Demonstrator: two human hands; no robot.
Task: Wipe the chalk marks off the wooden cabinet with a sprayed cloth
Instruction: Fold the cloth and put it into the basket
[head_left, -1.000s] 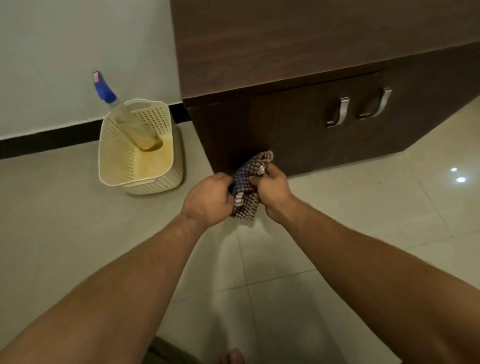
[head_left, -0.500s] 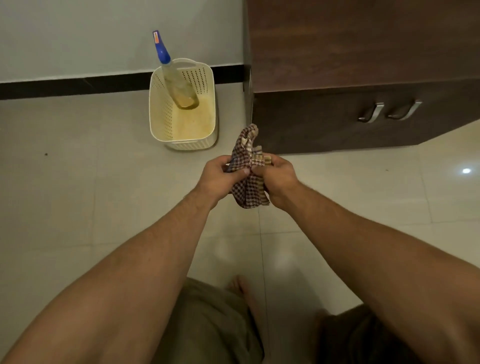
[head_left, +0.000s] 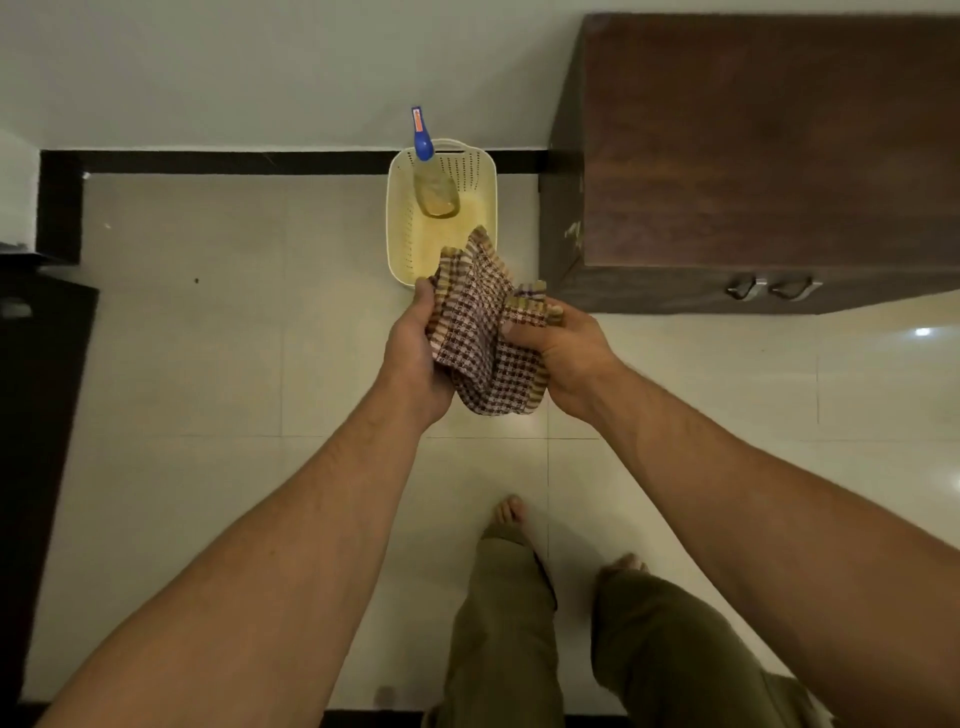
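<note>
A brown-and-white checked cloth (head_left: 480, 332) is bunched between both hands over the tiled floor. My left hand (head_left: 410, 358) grips its left side and my right hand (head_left: 566, 358) grips its right side. The dark wooden cabinet (head_left: 769, 150) stands at the upper right, with two metal handles (head_left: 774, 288) on its front. Pale marks (head_left: 574, 231) show on its left side near the corner. A spray bottle (head_left: 428, 176) with a blue nozzle leans inside a cream basket (head_left: 400, 218) just beyond the cloth.
The basket stands on the floor against the wall's black skirting (head_left: 234, 162), left of the cabinet. A dark piece of furniture (head_left: 31, 415) runs along the left edge. My legs in olive trousers (head_left: 509, 623) and bare feet are below the hands.
The view has tilted down and back from the cabinet, so the legs and feet now show. Both hands have spread the cloth wider; the bottle and basket have not moved.
</note>
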